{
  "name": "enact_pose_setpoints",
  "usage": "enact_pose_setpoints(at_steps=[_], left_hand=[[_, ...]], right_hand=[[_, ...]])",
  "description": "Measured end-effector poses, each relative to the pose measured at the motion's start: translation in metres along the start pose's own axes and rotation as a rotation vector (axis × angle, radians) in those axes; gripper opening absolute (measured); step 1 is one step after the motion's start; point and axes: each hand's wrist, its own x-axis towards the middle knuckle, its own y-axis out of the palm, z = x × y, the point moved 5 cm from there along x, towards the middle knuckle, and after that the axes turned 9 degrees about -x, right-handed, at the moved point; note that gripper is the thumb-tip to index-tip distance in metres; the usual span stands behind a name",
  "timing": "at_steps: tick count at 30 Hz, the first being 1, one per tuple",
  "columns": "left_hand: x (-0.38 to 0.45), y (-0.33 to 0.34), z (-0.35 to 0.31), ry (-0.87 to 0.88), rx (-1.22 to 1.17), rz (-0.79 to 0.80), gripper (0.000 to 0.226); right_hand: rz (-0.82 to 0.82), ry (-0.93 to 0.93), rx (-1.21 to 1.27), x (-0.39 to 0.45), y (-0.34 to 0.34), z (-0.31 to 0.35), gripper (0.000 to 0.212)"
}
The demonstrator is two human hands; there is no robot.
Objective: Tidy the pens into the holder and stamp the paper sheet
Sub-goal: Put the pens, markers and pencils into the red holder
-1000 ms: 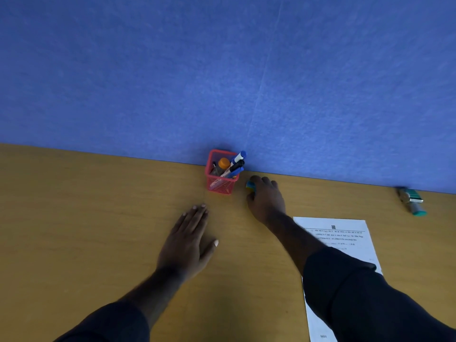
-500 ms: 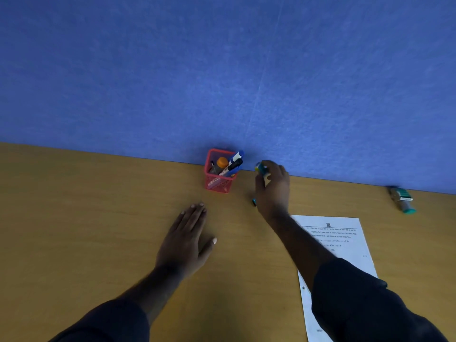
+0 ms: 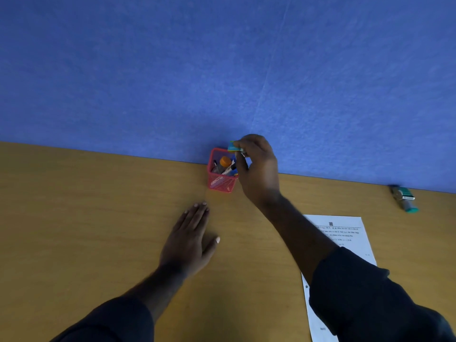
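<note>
Left hand (image 3: 190,240) lying flat and empty on worktop (image 3: 86,218). Holder (image 3: 220,178) already carrying several pens; right hand (image 3: 256,169) pinching teal pen (image 3: 233,146) above it. Paper sheet (image 3: 345,238) and stamp (image 3: 404,198) waiting, seemingly unstamped.

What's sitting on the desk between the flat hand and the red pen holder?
Nothing: in the head view only bare wooden desk separates the left hand from the red mesh pen holder.
</note>
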Motion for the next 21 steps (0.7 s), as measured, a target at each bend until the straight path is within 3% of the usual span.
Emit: enact_pose_setpoints(at_steps=[7,12,17,21], left_hand=[[-0.001,-0.002,-0.002,-0.003,0.021,-0.007,0.079],[-0.001,-0.003,-0.003,-0.004,0.019,0.002,0.080],[-0.002,-0.005,-0.004,-0.002,0.009,-0.006,0.079],[-0.002,-0.005,-0.004,0.000,0.007,-0.011,0.078]], right_hand=[[0.248,-0.212,-0.408,0.001,0.024,0.015,0.023],[0.195,-0.209,-0.413,0.000,0.018,0.011,0.020],[-0.079,-0.047,-0.413,-0.014,-0.011,-0.018,0.020],[-0.084,0.284,-0.347,-0.039,-0.016,-0.066,0.024]])
